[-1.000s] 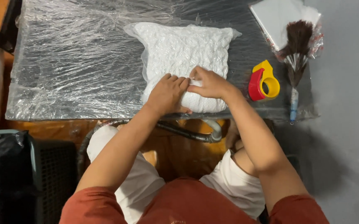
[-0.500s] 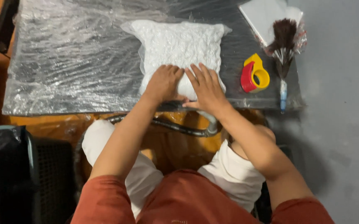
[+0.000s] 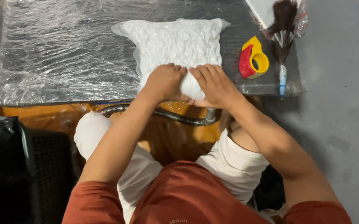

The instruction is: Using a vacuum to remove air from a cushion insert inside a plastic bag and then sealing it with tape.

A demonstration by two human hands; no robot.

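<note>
A white pillow-like bag of stuffing in clear plastic lies on a table covered with crinkled plastic film. Both of my hands press on its near edge, side by side. My left hand is curled with knuckles down on the bag. My right hand lies flat, fingers spread toward the left hand, fingertips touching the bag. Neither hand lifts the bag off the table.
A red and yellow tape dispenser sits right of the bag, next to a dark feather duster with a blue handle. A grey flexible hose runs under the table edge. A black basket stands at lower left.
My right hand has flattened and drawn in beside my left at the bag's near edge. The view has shifted slightly closer.
</note>
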